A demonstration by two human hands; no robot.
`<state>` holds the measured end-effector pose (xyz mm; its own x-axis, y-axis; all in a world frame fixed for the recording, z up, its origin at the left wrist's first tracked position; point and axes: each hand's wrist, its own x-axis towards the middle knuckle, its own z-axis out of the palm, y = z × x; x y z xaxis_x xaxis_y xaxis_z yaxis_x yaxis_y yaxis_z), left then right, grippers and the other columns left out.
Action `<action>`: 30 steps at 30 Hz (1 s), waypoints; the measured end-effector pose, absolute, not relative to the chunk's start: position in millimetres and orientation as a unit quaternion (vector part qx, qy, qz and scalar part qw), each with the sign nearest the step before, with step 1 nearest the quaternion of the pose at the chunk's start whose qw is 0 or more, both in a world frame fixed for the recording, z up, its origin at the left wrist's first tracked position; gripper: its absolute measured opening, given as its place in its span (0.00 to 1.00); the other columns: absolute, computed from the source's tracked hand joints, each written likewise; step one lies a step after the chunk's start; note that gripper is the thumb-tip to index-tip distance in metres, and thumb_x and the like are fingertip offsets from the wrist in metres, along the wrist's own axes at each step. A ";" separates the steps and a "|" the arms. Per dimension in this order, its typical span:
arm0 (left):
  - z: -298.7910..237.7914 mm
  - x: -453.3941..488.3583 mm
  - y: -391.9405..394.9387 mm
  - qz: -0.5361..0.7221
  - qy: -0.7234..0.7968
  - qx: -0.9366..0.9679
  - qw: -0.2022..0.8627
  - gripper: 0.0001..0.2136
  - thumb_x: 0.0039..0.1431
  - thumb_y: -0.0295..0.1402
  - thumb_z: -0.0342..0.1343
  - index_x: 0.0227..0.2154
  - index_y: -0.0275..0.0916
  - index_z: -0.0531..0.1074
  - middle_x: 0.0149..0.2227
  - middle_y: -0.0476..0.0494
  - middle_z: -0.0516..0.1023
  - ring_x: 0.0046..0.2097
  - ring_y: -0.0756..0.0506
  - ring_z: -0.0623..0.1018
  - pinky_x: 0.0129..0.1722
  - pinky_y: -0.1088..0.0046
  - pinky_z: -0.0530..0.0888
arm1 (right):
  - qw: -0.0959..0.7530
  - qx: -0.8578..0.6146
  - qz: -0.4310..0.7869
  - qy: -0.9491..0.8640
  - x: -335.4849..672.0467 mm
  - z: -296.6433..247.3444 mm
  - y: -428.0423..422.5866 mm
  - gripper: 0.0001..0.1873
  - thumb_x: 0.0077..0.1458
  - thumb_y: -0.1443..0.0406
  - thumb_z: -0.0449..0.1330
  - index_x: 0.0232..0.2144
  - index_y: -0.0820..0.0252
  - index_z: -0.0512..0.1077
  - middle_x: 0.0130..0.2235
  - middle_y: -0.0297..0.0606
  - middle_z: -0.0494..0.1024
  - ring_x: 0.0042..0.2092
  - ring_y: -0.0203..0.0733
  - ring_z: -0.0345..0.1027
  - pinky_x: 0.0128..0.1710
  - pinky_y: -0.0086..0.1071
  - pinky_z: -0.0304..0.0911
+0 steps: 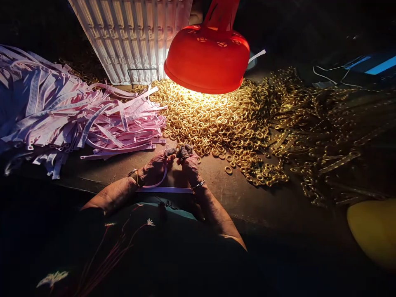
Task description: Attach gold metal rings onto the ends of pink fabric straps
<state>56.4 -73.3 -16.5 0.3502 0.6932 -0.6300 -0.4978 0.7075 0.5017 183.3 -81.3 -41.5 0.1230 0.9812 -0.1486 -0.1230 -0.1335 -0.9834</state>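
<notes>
Under the lamp, at the table's front edge, my two hands meet with their fingertips close together. My left hand (157,164) is closed in a pinch on a thin pink strap (165,175), which loops down from the fingers and runs along the table edge below the wrists. My right hand (188,163) is pinched around what looks like a gold ring; the fingers cover most of it. Dark covers wrap the fingertips of both hands. Just beyond them spreads a heap of gold rings (213,121). To the left lies a thick pile of pink straps (123,119).
A red lamp shade (207,60) hangs low over the rings. Behind the straps stands a ribbed, light-coloured panel (133,37). Gold chain-like strands (328,140) cover the right side. A yellow rounded object (375,231) is at the lower right.
</notes>
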 end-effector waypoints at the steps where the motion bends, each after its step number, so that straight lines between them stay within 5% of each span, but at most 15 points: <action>1: -16.9 54.4 -72.5 0.352 0.425 0.094 0.829 0.08 0.50 0.29 0.64 0.26 0.35 0.70 0.20 0.51 0.68 0.19 0.56 0.62 0.19 0.80 0.57 | 0.520 -0.532 0.534 -0.402 182.8 -39.5 -82.5 0.24 0.54 0.43 0.59 0.33 0.57 0.69 0.26 0.33 0.72 0.22 0.31 0.60 0.20 0.26 0.57; 8: -25.0 41.9 -67.5 0.379 0.372 0.107 0.840 0.06 0.52 0.26 0.62 0.34 0.33 0.74 0.21 0.49 0.69 0.20 0.55 0.64 0.19 0.81 0.58 | 0.561 -0.505 0.498 -0.426 177.3 -26.0 -92.6 0.25 0.58 0.42 0.58 0.34 0.58 0.72 0.31 0.39 0.77 0.28 0.35 0.65 0.26 0.29 0.62; 19: -17.7 41.6 -68.4 0.363 0.401 0.185 0.820 0.09 0.51 0.22 0.62 0.21 0.33 0.67 0.16 0.55 0.56 0.17 0.58 0.56 0.17 0.81 0.53 | 0.451 -0.467 0.500 -0.574 200.7 -52.7 -85.7 0.24 0.53 0.46 0.65 0.41 0.57 0.77 0.36 0.40 0.79 0.43 0.46 0.73 0.47 0.39 0.70; 25: -19.1 51.0 -69.0 0.409 0.480 0.194 0.752 0.10 0.50 0.22 0.61 0.20 0.33 0.66 0.14 0.56 0.56 0.15 0.59 0.53 0.16 0.80 0.47 | 0.444 -0.451 0.601 -0.488 207.7 -41.2 -93.6 0.29 0.48 0.45 0.68 0.44 0.59 0.75 0.33 0.37 0.78 0.30 0.36 0.71 0.27 0.29 0.69; 30: -25.7 54.7 -70.2 0.426 0.492 0.225 0.725 0.12 0.45 0.25 0.65 0.20 0.35 0.65 0.13 0.57 0.58 0.14 0.59 0.53 0.16 0.80 0.45 | 0.467 -0.465 0.597 -0.458 205.3 -33.5 -95.4 0.28 0.46 0.43 0.68 0.37 0.59 0.74 0.28 0.34 0.77 0.24 0.32 0.67 0.23 0.27 0.67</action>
<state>54.7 -70.2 -25.7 0.1523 0.8391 -0.5222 -0.3967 0.5359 0.7453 205.3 -95.4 -33.5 -0.1310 0.9832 -0.1271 -0.1313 -0.1443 -0.9808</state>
